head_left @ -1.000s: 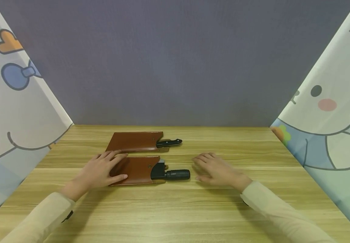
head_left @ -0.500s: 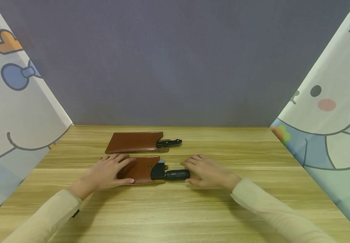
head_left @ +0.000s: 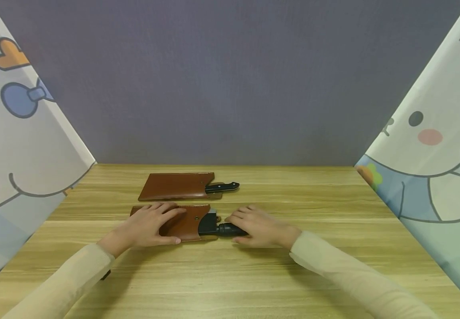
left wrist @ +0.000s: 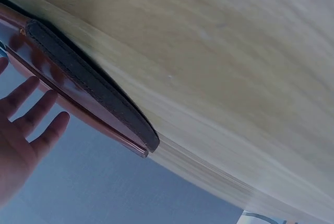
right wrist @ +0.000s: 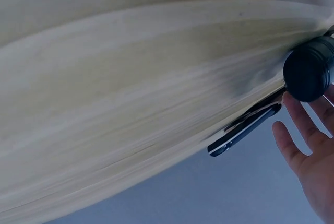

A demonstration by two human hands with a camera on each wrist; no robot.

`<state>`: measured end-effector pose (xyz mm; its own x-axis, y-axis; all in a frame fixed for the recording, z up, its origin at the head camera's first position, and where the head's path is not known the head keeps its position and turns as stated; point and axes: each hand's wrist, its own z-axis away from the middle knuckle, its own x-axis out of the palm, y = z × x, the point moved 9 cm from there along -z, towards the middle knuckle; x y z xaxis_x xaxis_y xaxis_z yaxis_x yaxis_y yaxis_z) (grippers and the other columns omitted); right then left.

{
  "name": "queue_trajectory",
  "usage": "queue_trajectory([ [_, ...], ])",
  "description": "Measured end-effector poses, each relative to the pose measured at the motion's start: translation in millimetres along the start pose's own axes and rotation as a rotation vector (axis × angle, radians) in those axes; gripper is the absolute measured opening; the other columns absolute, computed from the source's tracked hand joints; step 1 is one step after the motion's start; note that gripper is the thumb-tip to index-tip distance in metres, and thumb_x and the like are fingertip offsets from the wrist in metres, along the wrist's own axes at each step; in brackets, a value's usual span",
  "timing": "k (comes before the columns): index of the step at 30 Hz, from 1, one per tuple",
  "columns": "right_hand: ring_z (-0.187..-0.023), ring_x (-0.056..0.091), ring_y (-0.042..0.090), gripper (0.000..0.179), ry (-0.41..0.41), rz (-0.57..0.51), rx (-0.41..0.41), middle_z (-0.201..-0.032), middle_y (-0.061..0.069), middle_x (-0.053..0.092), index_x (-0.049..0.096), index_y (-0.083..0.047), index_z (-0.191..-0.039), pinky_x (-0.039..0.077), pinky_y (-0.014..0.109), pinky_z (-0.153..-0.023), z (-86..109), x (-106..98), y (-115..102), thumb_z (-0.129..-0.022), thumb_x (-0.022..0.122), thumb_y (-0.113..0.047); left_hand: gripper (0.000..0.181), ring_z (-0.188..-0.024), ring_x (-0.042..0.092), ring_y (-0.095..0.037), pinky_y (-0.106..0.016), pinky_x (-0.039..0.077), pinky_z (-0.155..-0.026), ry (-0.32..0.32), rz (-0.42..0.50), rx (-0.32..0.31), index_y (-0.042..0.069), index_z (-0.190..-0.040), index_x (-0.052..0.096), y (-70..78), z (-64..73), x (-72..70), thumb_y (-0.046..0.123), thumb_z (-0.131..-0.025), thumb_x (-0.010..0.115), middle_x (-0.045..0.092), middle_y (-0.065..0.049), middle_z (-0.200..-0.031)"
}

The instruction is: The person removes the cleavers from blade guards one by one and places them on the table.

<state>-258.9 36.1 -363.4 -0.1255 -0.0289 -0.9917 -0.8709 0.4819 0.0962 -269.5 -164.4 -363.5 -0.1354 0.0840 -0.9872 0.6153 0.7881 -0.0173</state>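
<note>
A cleaver with a black handle point(head_left: 227, 229) lies in a brown leather sheath point(head_left: 190, 223), handle to the right. Over the sheath's left half spreads my left hand point(head_left: 146, 227); in the left wrist view its fingers point(left wrist: 39, 112) look loosely extended beside the leather. My right hand point(head_left: 259, 228) is at the handle's end and covers part of it from above. The right wrist view has the round butt of the handle point(right wrist: 307, 75) close to the spread fingers, not gripped. Most of the blade is hidden in the sheath.
Behind lies a second brown sheath point(head_left: 176, 186) with a slimmer black, riveted knife handle point(head_left: 223, 187) sticking out rightward. Both items are on a wooden table point(head_left: 230, 279). A grey panel point(head_left: 230, 88) stands at the back, with cartoon-printed cloth point(head_left: 425, 177) along the sides.
My left hand has slid rightward over the near sheath. The right hand has moved left from beside the cleaver's handle to over its end. Both knives and sheaths stay put.
</note>
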Motion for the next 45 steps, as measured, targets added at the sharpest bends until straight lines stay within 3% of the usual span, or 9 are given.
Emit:
queue_trajectory([
  [12, -0.115, 0.051, 0.017, 0.049, -0.025, -0.004, -0.003, -0.124, 0.000, 0.055, 0.048, -0.016, -0.129, 0.038, 0.041, -0.102, -13.0, 7, -6, -0.091, 0.047, -0.048, 0.087, -0.121, 0.045, -0.039, -0.061, 0.039, -0.089, -0.011, 0.039, 0.049, 0.022, -0.139, 0.041, 2.0, -4.1, 6.7, 0.075, -0.071, 0.052, 0.043, -0.011, -0.136],
  [30, -0.118, 0.050, 0.021, 0.048, -0.057, -0.027, 0.036, -0.124, 0.002, 0.054, 0.047, -0.015, -0.128, 0.037, 0.046, -0.102, -20.1, 15, -7, -0.091, 0.048, -0.046, 0.097, -0.129, 0.034, -0.040, -0.062, 0.032, -0.095, -0.119, 0.063, 0.027, 0.025, -0.144, 0.030, -3.4, -6.3, 23.2, 0.081, -0.066, 0.049, 0.032, -0.016, -0.144],
  [45, -0.119, 0.050, 0.021, 0.044, -0.077, -0.040, 0.027, -0.122, 0.001, 0.054, 0.047, -0.016, -0.126, 0.036, 0.042, -0.104, -24.2, 20, -7, -0.092, 0.048, -0.044, 0.097, -0.128, 0.036, -0.039, -0.060, 0.032, -0.096, -0.128, 0.080, 0.030, 0.025, -0.142, 0.034, -3.2, -8.8, 20.2, 0.080, -0.065, 0.052, 0.037, -0.014, -0.141],
])
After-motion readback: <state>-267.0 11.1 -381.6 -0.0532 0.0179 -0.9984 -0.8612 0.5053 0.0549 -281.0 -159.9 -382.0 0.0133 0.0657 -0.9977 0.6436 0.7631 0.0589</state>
